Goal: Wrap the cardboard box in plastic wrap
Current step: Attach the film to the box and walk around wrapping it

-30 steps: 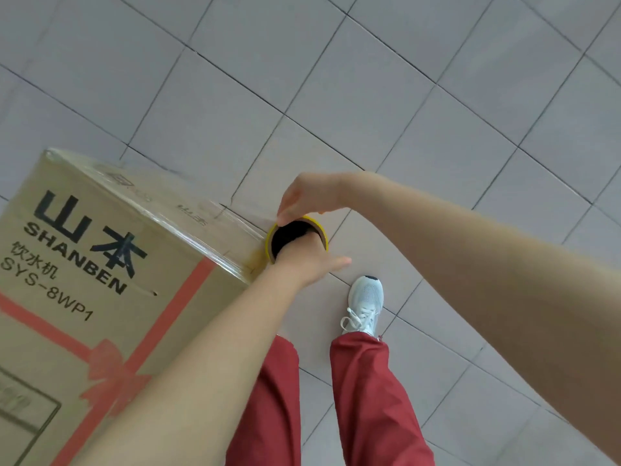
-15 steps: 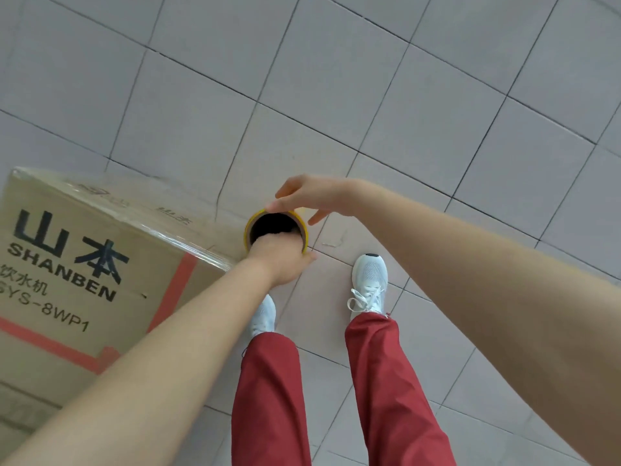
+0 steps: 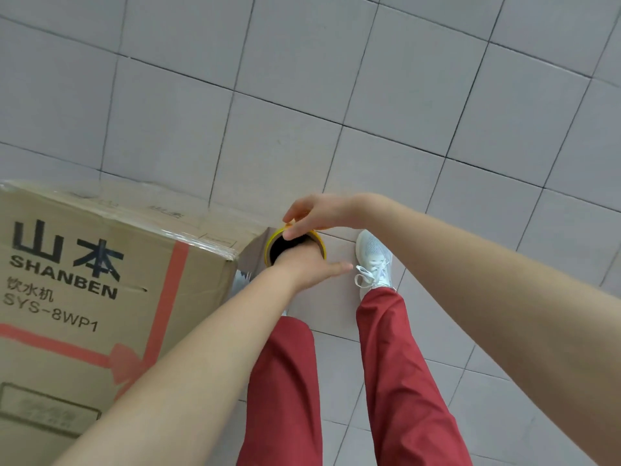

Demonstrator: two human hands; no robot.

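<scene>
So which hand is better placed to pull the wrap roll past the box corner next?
Likely left: the left hand reaches inside the plastic wrap roll, beside the cardboard box; the right hand only pinches its rim.

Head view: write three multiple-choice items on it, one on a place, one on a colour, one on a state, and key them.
1. Where is the roll of plastic wrap relative to the cardboard box?
A. On its top.
B. Just off its right-hand corner.
C. Lying on the floor far from it.

2. What colour is the roll's rim?
A. Yellow.
B. Blue.
C. Green.

3. What is the left hand doing?
A. Lying flat on the box.
B. Hanging idle.
C. Reaching into the roll's core.

Key:
1 B, the roll is right beside the box's film-covered corner.
2 A, a yellow ring edges the dark core.
3 C, its fingers vanish inside the core with the thumb outside, and the right hand grips the rim from above.
</scene>
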